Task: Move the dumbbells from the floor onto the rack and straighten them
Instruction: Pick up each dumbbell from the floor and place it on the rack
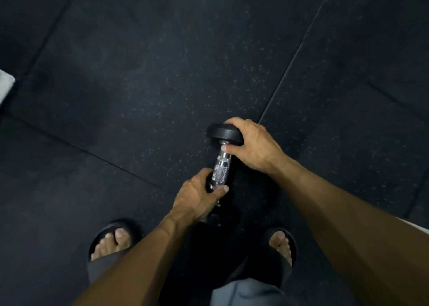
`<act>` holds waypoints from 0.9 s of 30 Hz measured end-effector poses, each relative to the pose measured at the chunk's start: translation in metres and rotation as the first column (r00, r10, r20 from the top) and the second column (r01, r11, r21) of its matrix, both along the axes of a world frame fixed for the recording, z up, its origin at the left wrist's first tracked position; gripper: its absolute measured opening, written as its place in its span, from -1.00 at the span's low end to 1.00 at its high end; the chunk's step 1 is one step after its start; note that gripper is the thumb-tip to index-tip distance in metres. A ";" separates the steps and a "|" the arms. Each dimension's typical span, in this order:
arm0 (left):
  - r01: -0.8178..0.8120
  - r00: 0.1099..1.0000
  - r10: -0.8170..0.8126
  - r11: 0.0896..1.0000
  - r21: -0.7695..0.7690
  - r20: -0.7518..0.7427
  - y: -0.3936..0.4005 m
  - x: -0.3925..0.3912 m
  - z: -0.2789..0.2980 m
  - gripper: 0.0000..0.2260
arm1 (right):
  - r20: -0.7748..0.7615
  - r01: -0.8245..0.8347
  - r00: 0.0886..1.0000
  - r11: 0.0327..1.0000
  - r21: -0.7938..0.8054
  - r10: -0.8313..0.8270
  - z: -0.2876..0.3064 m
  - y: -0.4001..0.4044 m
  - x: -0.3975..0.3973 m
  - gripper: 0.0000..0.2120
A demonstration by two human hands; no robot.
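Observation:
A dumbbell with a chrome knurled handle and black round heads is held over the dark floor, tilted with one head pointing away from me. My left hand grips the near end of the handle and hides the near head. My right hand curls round the far black head, its thumb on the handle's collar. No rack is in view.
Black speckled rubber floor mats with seams fill the view. My two feet in dark sandals stand below, the left foot and the right foot. A pale object shows at the left edge.

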State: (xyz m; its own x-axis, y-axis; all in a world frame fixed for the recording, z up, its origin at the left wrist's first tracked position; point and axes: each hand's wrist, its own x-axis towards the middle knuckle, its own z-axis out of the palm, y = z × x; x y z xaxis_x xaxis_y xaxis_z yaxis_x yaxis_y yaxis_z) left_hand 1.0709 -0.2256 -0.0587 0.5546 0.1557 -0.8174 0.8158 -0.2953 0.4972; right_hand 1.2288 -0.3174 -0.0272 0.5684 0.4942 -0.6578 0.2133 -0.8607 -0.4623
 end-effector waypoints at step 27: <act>0.252 0.915 -0.272 0.962 0.103 0.298 -0.020 0.166 0.310 -0.67 | 0.204 0.324 0.896 0.895 0.306 -0.394 0.327 -0.085 0.116 -0.62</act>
State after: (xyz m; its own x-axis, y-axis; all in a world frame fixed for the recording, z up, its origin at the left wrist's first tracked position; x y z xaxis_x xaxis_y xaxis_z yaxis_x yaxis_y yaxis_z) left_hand 1.2367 -0.2458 0.2513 0.8038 0.0148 -0.5947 0.5157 -0.5156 0.6843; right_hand 1.3452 -0.4019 0.3000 0.8691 0.3548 -0.3446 0.0521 -0.7585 -0.6495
